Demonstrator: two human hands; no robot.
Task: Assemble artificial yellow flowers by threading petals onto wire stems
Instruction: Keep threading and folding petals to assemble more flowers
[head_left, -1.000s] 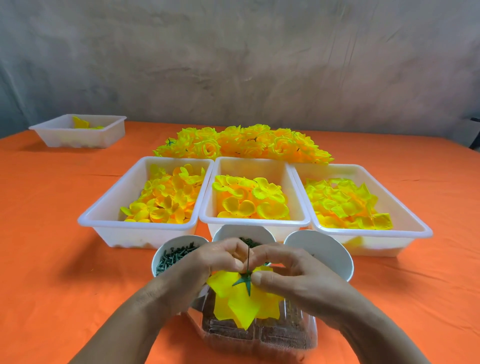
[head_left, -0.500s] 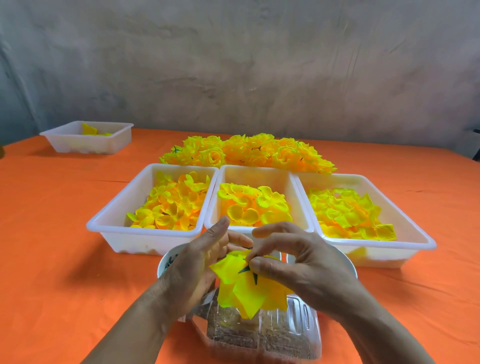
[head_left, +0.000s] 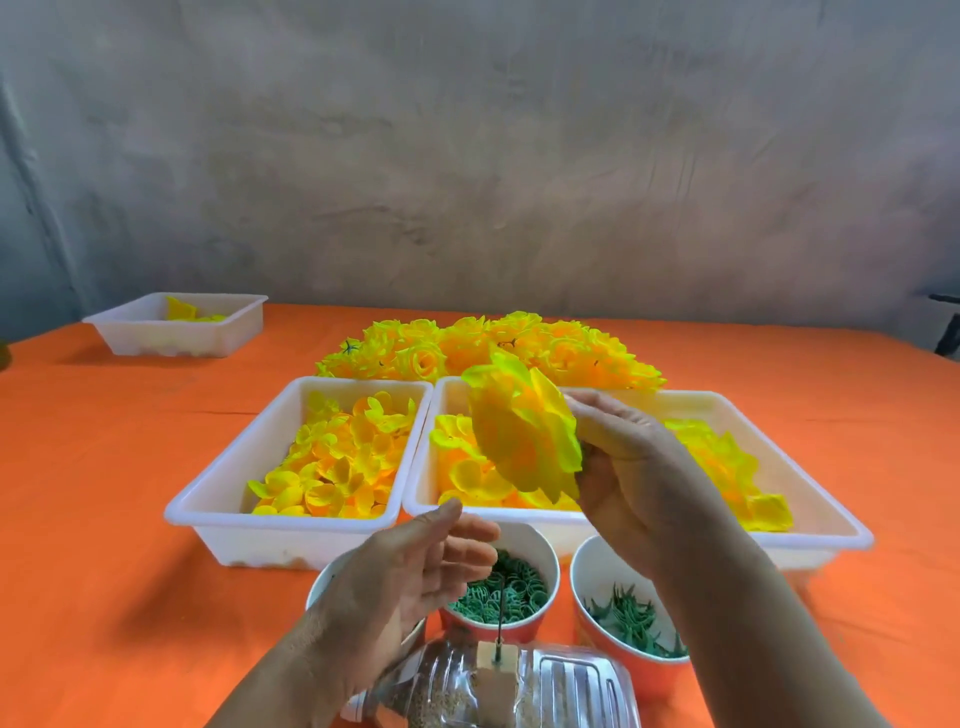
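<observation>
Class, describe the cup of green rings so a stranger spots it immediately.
Find the orange table, then its row of white trays. In front stand three cups; take the middle cup. It holds green rings, whereas the right cup holds spiky green pieces.

left grip (head_left: 410, 577): fingers loose, empty | right grip (head_left: 628, 467): raised, fingers clasping

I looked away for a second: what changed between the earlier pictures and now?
The right hand lifted the yellow flower off the upright pin, up over the middle tray. The left hand let go and hangs open above the cups. Trays, cups and finished-flower pile stayed put.
</observation>
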